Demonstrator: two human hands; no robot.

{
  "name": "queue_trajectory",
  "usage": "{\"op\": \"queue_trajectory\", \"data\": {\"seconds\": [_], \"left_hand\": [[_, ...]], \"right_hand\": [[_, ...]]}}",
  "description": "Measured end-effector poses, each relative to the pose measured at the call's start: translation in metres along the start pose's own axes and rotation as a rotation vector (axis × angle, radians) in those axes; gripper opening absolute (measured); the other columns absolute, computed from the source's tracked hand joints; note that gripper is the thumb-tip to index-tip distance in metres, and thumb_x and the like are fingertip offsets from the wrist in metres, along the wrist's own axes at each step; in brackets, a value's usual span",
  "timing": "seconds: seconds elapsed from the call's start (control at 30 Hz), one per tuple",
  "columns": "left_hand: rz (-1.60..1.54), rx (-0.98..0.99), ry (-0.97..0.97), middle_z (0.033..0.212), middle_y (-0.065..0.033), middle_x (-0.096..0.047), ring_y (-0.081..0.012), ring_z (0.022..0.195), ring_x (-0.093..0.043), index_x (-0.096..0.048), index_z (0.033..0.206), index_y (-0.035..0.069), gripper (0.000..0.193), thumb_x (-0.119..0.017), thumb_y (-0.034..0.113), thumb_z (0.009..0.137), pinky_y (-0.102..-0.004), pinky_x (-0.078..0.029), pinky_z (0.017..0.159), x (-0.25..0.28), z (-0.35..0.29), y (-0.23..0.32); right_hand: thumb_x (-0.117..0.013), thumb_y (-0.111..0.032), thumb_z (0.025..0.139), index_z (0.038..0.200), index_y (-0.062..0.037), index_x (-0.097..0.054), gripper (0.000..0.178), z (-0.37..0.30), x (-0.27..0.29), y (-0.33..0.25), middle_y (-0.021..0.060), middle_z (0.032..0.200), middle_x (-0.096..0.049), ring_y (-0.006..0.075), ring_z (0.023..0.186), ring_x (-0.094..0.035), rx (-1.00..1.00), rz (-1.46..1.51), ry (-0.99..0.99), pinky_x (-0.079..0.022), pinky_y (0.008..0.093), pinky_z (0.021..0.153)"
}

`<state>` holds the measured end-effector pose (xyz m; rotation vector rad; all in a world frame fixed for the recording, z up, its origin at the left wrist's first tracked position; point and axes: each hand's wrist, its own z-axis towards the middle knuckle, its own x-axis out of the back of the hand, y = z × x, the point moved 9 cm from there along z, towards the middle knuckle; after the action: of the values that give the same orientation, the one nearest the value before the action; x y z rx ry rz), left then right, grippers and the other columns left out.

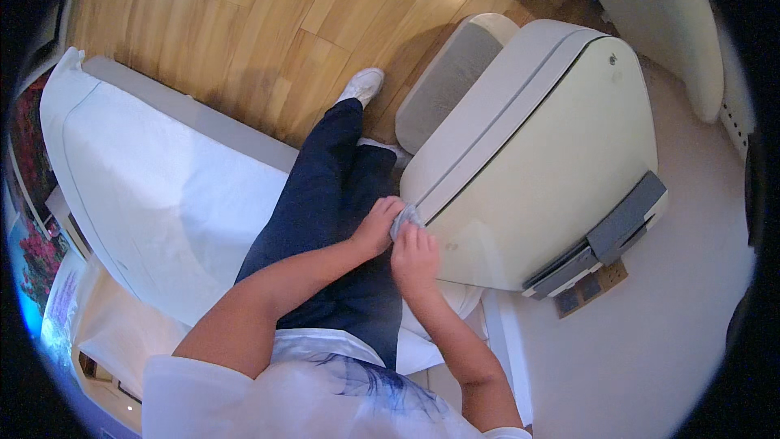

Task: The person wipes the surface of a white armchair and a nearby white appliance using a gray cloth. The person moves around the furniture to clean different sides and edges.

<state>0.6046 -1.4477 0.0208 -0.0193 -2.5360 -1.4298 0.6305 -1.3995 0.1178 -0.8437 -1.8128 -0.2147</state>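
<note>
Both hands are together on a small crumpled grey cloth at the near left corner of a large cream-topped piece of furniture with a pale rim. My left hand is closed on the cloth's left side. My right hand pinches it from the right, with fingers curled over its lower edge. Part of the cloth is hidden by the fingers. A dark seam runs along the furniture's rim, away from the hands.
A white-covered bed with a grey side stands at my left. Beyond the hands are a grey padded piece and the wood floor. A dark grey pouch-like item lies at the furniture's right edge, near wall sockets.
</note>
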Motion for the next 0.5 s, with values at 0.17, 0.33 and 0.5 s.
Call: {"op": "queue_trajectory", "data": {"seconds": [0.17, 0.33, 0.5], "left_hand": [[-0.05, 0.007, 0.078, 0.111, -0.0189, -0.052, -0.038, 0.105, -0.048, -0.052, 0.107, 0.003, 0.033, -0.059, 0.006, 0.075, -0.0418, -0.04, 0.092, 0.0, 0.01, -0.009], [-0.075, -0.022, 0.164, 0.111, -0.0187, -0.054, -0.0379, 0.108, -0.047, -0.053, 0.112, 0.003, 0.039, -0.053, -0.001, 0.073, -0.0415, -0.039, 0.094, 0.006, 0.095, -0.007], [-0.127, -0.069, 0.253, 0.112, -0.0184, -0.055, -0.0372, 0.108, -0.049, -0.054, 0.112, 0.004, 0.039, -0.054, 0.0, 0.074, -0.0412, -0.04, 0.095, 0.014, 0.11, -0.006]], "right_hand": [[-0.054, -0.011, 0.072, 0.079, -0.0032, -0.06, 0.012, 0.023, 0.006, -0.001, 0.0085, 0.083, -0.052, 0.0251, 0.08, -0.05, 0.056, -0.072, -0.021, -0.04, 0.0361, 0.066], [-0.054, -0.013, 0.069, 0.074, -0.0051, -0.059, 0.011, 0.098, 0.044, 0.046, 0.0087, 0.08, -0.051, 0.0245, 0.079, -0.049, 0.011, -0.248, 0.131, -0.039, 0.0357, 0.067], [-0.055, -0.013, 0.069, 0.074, -0.004, -0.06, 0.012, 0.105, 0.033, 0.039, 0.0093, 0.078, -0.051, 0.0251, 0.079, -0.05, 0.071, -0.293, 0.104, -0.039, 0.0368, 0.069]]}}
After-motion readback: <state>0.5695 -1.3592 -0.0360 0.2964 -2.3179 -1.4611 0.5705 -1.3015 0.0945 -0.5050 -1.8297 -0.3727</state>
